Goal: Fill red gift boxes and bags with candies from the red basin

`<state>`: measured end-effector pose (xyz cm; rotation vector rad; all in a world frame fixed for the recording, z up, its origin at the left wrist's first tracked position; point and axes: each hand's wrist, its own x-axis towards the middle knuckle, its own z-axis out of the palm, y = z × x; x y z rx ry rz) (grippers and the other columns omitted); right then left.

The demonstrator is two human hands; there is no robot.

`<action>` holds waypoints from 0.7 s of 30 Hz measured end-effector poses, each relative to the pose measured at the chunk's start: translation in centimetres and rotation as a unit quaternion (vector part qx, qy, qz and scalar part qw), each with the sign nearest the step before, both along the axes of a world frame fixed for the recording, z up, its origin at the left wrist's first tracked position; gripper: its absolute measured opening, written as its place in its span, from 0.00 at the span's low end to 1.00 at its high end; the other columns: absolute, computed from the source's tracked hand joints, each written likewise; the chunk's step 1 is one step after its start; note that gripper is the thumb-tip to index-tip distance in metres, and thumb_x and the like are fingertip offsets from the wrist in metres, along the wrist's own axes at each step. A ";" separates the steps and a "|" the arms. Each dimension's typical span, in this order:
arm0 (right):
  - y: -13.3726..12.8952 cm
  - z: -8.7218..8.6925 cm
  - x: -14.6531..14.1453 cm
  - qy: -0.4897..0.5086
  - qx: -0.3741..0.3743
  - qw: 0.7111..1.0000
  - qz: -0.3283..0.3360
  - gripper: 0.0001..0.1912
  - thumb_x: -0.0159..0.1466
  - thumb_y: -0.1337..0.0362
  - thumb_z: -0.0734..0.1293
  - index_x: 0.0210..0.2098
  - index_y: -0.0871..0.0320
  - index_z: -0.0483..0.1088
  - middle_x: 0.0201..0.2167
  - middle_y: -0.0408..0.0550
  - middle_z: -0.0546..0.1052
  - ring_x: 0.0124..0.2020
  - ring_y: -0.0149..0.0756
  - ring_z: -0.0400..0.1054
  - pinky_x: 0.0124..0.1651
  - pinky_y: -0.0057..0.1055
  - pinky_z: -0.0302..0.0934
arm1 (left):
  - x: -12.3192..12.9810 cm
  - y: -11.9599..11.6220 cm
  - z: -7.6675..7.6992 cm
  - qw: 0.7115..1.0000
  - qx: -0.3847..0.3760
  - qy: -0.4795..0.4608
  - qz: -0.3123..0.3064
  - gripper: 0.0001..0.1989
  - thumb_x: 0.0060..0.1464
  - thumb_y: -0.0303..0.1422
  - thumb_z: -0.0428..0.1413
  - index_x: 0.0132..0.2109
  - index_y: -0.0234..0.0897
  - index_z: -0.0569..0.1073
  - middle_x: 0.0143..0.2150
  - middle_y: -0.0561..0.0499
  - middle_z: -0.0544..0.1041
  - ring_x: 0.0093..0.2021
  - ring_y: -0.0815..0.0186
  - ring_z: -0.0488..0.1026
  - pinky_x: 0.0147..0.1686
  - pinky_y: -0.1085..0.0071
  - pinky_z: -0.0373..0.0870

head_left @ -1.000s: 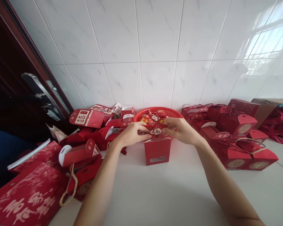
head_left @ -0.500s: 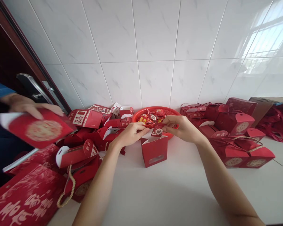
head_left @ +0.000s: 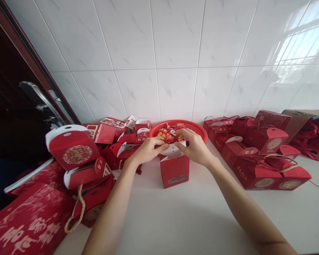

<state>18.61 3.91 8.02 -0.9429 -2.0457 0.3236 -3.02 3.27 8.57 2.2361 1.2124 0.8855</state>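
A small red paper box (head_left: 174,171) stands upright on the table in front of me, its top unfolded and a clear window low on its front. My left hand (head_left: 149,150) is closed at the box's upper left edge, thumb and fingers on its rim. Over the right side of the opening is my right hand (head_left: 193,146), thumb and fingers apart with nothing visible between them. Just behind the box sits a red plastic basket (head_left: 203,134) holding wrapped sweets (head_left: 163,134). The inside of the box is mostly hidden.
Red gift boxes (head_left: 77,150) are heaped on the left, beside a large red paper bag (head_left: 29,223) with a rope handle. Closed red boxes (head_left: 266,173) stand in rows on the right. A cardboard box (head_left: 299,122) with dark red ribbons is farther right. A tiled wall rises behind.
The red wrapped sweet between my hands has left my fingers and is out of sight at the box. A co-worker's hand on the left has gone, leaving a red box on the heap.
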 end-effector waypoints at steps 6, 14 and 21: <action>0.8 -0.7 -0.9 0.057 -0.056 0.996 0.032 0.11 0.63 0.62 0.66 0.44 0.55 0.72 0.40 0.49 0.79 0.42 0.43 0.72 0.46 0.39 0.65 | 0.0 -0.4 0.2 0.999 0.033 -0.001 0.003 0.12 0.58 0.43 0.59 0.41 0.41 0.82 0.47 0.46 0.81 0.51 0.55 0.74 0.52 0.60 0.70; 1.5 0.0 -0.1 0.283 -0.066 0.957 0.010 0.10 0.60 0.57 0.68 0.33 0.56 0.67 0.30 0.44 0.75 0.32 0.36 0.70 0.36 0.32 0.65 | -0.7 -0.2 0.4 0.999 -0.006 -0.042 -0.016 0.13 0.59 0.42 0.58 0.46 0.42 0.81 0.55 0.46 0.79 0.58 0.54 0.72 0.54 0.59 0.73; 0.7 1.2 1.3 0.368 -0.153 0.910 0.118 0.18 0.54 0.53 0.77 0.33 0.56 0.69 0.30 0.43 0.76 0.30 0.33 0.71 0.35 0.31 0.68 | -0.7 0.1 0.1 0.996 -0.059 -0.055 -0.023 0.15 0.60 0.43 0.55 0.40 0.38 0.81 0.47 0.45 0.82 0.50 0.55 0.77 0.51 0.60 0.73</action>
